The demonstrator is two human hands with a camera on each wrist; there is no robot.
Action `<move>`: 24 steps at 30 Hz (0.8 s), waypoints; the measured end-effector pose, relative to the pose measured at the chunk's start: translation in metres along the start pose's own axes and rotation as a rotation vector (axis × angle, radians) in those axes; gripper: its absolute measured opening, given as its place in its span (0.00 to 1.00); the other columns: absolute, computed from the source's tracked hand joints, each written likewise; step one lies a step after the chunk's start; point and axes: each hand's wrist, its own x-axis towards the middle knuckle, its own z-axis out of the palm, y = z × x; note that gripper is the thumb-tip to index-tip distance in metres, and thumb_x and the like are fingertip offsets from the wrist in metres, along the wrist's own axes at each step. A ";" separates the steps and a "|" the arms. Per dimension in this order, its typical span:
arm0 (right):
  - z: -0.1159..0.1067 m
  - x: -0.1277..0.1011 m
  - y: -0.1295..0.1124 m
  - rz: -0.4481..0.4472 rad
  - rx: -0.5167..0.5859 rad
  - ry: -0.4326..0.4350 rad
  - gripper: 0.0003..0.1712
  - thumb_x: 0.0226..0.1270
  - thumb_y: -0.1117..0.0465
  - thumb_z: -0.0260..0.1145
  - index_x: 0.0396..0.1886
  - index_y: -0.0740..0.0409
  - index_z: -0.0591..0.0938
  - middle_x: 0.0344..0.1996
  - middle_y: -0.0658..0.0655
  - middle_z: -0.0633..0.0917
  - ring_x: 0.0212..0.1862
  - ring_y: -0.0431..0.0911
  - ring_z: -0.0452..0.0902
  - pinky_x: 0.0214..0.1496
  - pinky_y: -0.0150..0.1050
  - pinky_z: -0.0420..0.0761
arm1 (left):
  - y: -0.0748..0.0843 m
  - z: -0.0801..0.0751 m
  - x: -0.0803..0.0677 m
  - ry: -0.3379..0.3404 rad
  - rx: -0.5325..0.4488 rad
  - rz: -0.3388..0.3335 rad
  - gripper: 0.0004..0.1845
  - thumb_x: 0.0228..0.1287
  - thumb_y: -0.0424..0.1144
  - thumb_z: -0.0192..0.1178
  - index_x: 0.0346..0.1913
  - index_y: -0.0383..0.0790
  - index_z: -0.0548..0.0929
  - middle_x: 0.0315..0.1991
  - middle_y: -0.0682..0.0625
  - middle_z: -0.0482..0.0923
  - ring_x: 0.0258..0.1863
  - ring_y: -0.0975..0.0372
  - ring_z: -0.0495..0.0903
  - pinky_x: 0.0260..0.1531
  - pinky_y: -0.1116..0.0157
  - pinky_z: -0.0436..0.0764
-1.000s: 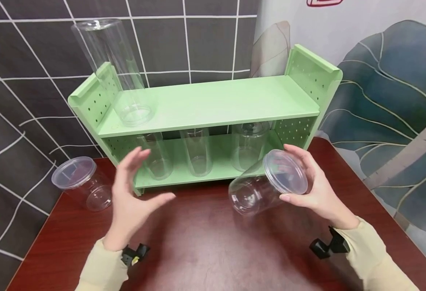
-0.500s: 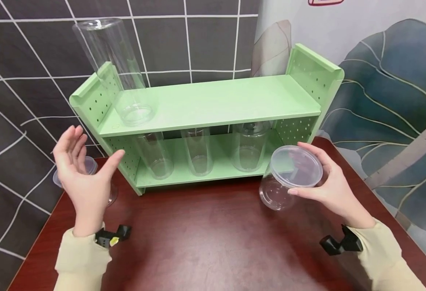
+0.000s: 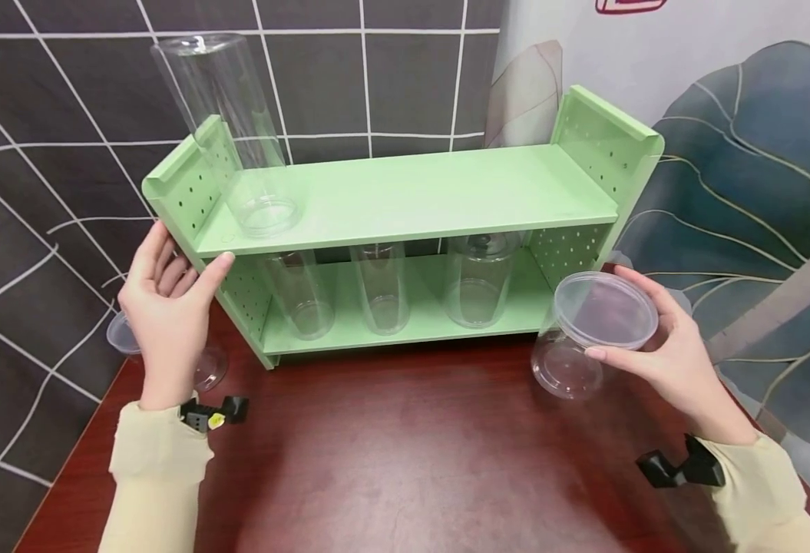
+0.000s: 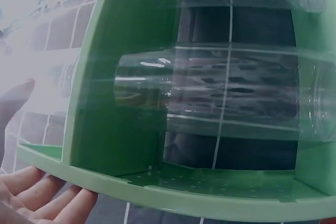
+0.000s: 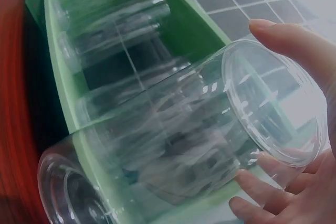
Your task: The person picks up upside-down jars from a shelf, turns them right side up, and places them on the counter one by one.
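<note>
the right hand (image 3: 674, 361) has its fingers wrapped round a lidded jar (image 3: 584, 330), tilted over the desk (image 3: 391, 445) near its right edge. the left hand (image 3: 170, 322) has its fingers against the outside of the green rack (image 3: 405, 192) at its left end, thumb apart, gripping nothing. the arranging looks well along: a tall jar (image 3: 239, 138) stands on the top shelf, two slim jars (image 3: 380, 292) and a wider jar (image 3: 477, 288) below. seemingly left are the held one and a second lidded jar (image 3: 123, 334) by the desk's left edge.
</note>
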 end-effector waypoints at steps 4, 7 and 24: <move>-0.011 -0.002 -0.002 0.012 -0.064 0.041 0.56 0.46 0.88 0.72 0.77 0.55 0.68 0.62 0.58 0.76 0.55 0.45 0.75 0.46 0.24 0.81 | 0.000 0.004 0.006 0.037 -0.002 0.024 0.35 0.49 0.31 0.80 0.64 0.48 0.83 0.59 0.45 0.82 0.45 0.60 0.86 0.45 0.71 0.84; -0.020 -0.005 -0.005 0.041 -0.183 0.081 0.56 0.50 0.84 0.73 0.78 0.50 0.67 0.61 0.55 0.75 0.55 0.44 0.73 0.45 0.22 0.80 | -0.001 0.006 0.010 0.079 0.049 0.041 0.30 0.51 0.33 0.80 0.61 0.48 0.85 0.56 0.46 0.84 0.38 0.63 0.86 0.39 0.75 0.83; -0.066 0.003 0.017 0.185 -0.257 0.303 0.49 0.64 0.73 0.72 0.79 0.42 0.62 0.64 0.50 0.71 0.57 0.37 0.68 0.44 0.17 0.76 | -0.004 0.008 0.018 0.185 0.256 0.096 0.15 0.61 0.36 0.73 0.52 0.47 0.90 0.43 0.52 0.88 0.28 0.72 0.84 0.31 0.79 0.80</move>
